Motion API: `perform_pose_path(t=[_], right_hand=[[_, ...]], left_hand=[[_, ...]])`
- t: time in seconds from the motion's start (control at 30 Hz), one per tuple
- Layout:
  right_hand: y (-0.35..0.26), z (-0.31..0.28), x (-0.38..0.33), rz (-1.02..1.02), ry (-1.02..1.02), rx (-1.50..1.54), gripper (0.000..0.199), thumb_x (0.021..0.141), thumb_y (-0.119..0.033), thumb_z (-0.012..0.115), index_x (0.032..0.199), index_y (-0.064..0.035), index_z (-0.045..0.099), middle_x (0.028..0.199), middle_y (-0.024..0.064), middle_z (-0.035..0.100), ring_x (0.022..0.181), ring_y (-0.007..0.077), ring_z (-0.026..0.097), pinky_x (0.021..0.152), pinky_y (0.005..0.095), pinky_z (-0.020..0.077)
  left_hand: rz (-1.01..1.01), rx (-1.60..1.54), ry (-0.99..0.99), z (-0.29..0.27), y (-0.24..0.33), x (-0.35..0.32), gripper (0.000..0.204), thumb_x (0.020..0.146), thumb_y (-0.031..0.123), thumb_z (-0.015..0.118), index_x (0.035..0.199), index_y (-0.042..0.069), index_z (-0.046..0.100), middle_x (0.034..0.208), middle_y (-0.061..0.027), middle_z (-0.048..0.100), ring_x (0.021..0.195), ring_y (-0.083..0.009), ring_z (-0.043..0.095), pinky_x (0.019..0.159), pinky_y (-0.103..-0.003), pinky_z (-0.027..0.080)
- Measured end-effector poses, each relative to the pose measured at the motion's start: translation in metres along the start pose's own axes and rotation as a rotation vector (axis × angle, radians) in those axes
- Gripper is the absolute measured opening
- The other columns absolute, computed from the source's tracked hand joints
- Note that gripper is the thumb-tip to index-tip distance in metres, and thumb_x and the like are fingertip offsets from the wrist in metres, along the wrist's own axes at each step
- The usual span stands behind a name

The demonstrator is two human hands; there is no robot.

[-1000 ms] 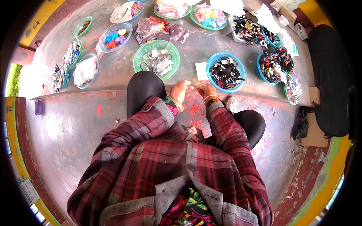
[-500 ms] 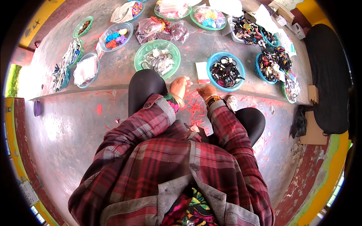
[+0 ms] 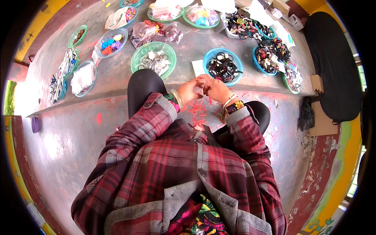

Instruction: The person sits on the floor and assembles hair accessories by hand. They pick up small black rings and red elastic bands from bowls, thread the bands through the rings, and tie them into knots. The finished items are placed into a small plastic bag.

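Left hand (image 3: 190, 91) and right hand (image 3: 216, 89) meet, fingers pinched together on something too small to make out; just beyond sits a blue bowl (image 3: 223, 67) of dark hair ties.

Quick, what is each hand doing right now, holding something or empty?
Left hand: fingers curled, pinching something too small to identify.
Right hand: fingers curled against the left hand, on the same small item; cannot tell what.
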State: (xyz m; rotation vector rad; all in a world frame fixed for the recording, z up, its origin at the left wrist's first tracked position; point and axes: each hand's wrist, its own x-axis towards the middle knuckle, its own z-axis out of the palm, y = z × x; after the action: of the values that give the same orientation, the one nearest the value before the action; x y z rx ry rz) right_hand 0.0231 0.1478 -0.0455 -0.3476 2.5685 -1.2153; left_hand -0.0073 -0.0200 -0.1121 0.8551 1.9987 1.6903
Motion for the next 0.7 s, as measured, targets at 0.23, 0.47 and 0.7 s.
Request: perform_pose_path(t=[0.23,0.47,0.7], right_hand=[[0.008,-0.007,-0.016,-0.066,0.495,0.220,0.039,0.070,0.006,0.051,0.108,-0.0051,0.051,0.080,0.0060,0.060,0.069,0.0126,0.057,0.064,0.0257,0.0466],[-0.003,-0.010,-0.030,0.356,0.221,0.867,0.031,0.081,-0.030,0.059,0.099,-0.0060,0.060,0.086,0.0004,0.061,0.074,0.0087,0.055,0.062,0.0220,0.0415],[0.013,0.013,-0.021,0.301,0.157,0.797,0.020,0.079,-0.022,0.059,0.088,-0.0041,0.064,0.078,0.0019,0.063,0.068,0.0084,0.056,0.060,0.0216,0.0399]], left_hand=[[-0.416,-0.259,-0.087,-0.005,0.034,-0.002,0.027,0.075,0.011,0.059,0.100,0.001,0.058,0.083,-0.0086,0.064,0.077,-0.0136,0.060,0.066,-0.024,0.047],[-0.430,-0.922,0.236,-0.022,0.042,-0.003,0.021,0.083,0.015,0.057,0.098,0.001,0.055,0.089,-0.0141,0.062,0.081,-0.0176,0.061,0.058,-0.023,0.046],[-0.494,-0.941,0.214,-0.017,0.031,-0.001,0.025,0.083,0.017,0.058,0.102,0.003,0.055,0.093,-0.0104,0.062,0.083,-0.0162,0.060,0.056,-0.023,0.044]])
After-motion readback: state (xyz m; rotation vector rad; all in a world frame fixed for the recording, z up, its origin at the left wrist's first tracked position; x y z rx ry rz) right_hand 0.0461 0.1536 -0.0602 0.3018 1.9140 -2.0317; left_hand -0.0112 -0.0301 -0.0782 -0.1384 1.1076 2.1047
